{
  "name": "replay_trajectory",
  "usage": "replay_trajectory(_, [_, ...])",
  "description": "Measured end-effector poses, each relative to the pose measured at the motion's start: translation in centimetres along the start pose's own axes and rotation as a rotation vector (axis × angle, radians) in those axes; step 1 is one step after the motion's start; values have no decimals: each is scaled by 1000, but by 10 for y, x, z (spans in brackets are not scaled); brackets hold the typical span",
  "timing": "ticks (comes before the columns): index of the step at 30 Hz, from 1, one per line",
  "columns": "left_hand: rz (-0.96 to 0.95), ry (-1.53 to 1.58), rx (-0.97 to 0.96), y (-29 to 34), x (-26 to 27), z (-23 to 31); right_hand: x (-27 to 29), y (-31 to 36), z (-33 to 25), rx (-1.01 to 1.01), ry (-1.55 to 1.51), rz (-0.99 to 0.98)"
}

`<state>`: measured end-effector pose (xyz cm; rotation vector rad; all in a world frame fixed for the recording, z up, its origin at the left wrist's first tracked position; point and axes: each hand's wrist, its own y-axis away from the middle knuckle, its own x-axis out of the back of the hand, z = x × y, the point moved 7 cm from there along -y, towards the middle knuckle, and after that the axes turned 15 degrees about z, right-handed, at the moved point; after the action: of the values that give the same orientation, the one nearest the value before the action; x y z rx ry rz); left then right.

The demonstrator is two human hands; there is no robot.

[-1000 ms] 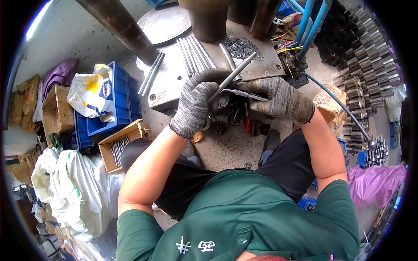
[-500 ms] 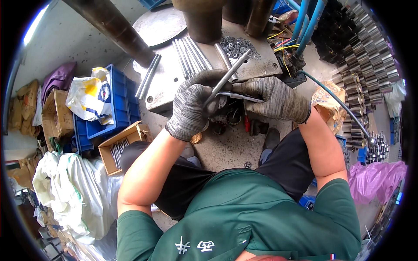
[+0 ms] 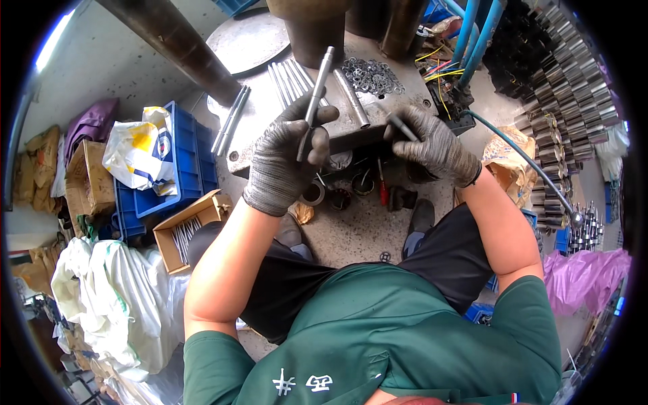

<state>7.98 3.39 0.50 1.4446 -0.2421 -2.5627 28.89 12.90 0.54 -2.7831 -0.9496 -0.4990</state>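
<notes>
A: Layout, big to small?

B: Round steel tabletop at top centre, dark post slanting off its upper left. Blue crate to the left with a white plastic bag in it. Cardboard box of rods just below the crate. White sacks at lower left.

A: On the tabletop?

B: Row of loose steel rods, one more rod lying alone, pile of washers at the back right.

A: Left hand?

B: Left hand, grey glove. Grip closed around a long metal rod, held near its lower end. Rod points up and away, tilted slightly right, its top over the tabletop.

A: Right?

B: Right hand, same glove, well apart from the left. Fingers curled on a short dark pin sticking out toward the upper left. Hand sits at the tabletop's front right edge.
</notes>
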Motion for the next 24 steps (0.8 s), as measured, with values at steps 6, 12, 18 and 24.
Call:
replay_trajectory(6, [47, -49, -22, 12, -1, 6, 36, -5, 3, 236, 438, 390])
replay_trajectory(12, [45, -142, -49, 10, 0, 3, 30, -5, 6, 487, 664, 415])
replay_trajectory(18, [-46, 4, 47, 9, 0, 2, 25, -14, 27, 480, 915, 417])
replay_trajectory(24, [-105, 9, 66, 8, 1, -1, 29, -18, 32, 464, 972, 399])
